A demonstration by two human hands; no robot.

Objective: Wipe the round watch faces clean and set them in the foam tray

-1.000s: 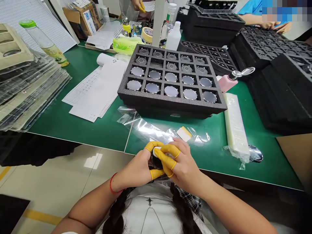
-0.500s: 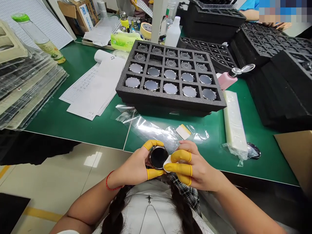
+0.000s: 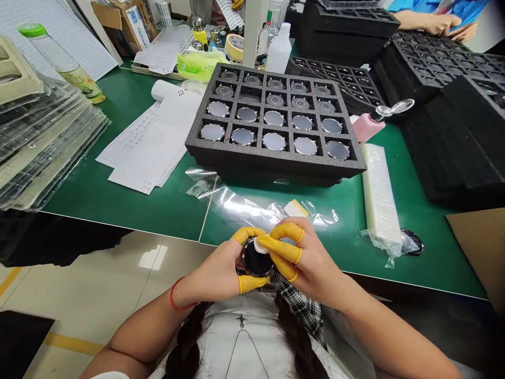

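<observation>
My left hand (image 3: 221,268), with yellow finger cots on thumb and finger, grips a round black watch case (image 3: 257,261) by its rim, its dark face turned up. Yellow cots also cover several fingers of my right hand (image 3: 302,255), which pinches a small white pad (image 3: 261,244) against the upper edge of that face. Beyond the hands stands a black foam tray (image 3: 276,160) of round watch cases. Its front two rows show pale, shiny faces; one compartment in the second row from the back holds no watch.
Clear film (image 3: 244,208) and a small white-and-yellow pad (image 3: 295,208) lie before the tray. To the right are a wrapped white block (image 3: 382,195) and pink bottle (image 3: 369,128); papers (image 3: 153,142) and stacked plastic trays (image 3: 43,142) are left. Another person's hands (image 3: 450,26) show at back right.
My right hand has shifted up and left, taking the white pad from the lower right rim onto the upper part of the watch face. The other person's hands are now more visible.
</observation>
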